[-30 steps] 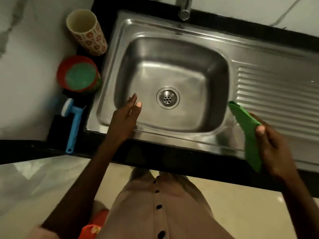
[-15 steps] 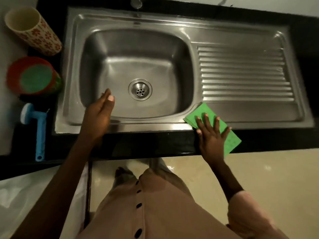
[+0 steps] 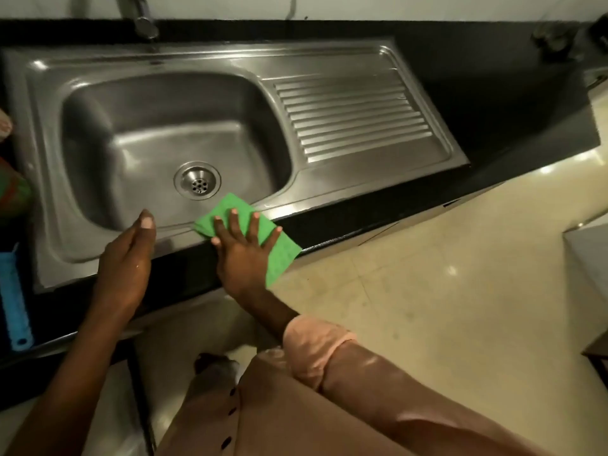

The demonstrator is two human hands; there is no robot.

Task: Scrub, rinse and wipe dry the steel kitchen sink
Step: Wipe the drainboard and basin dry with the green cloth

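Note:
The steel sink (image 3: 98, 255) fills the counter, with a deep basin, a round drain (image 3: 197, 182) and a ribbed drainboard (image 3: 355, 116) to the right. A green cloth (image 3: 230, 207) lies flat on the sink's front rim, just below the drain. My right hand (image 3: 241, 251) presses on the cloth with straight, spread fingers. My left hand (image 3: 126, 261) rests edge-on at the front rim to the left of the cloth, fingers straight, holding nothing. The tap (image 3: 141, 18) stands at the back, above the basin.
A blue-handled brush (image 3: 14, 301) lies on the black counter at the far left. A red and green object (image 3: 14, 192) shows at the left edge. Black counter (image 3: 493, 103) extends right of the drainboard. Beige floor tiles (image 3: 460, 291) lie below.
My right hand has laid the cloth flat on the front rim and slid it left, from below the drainboard to below the drain. My left hand stays at the front rim.

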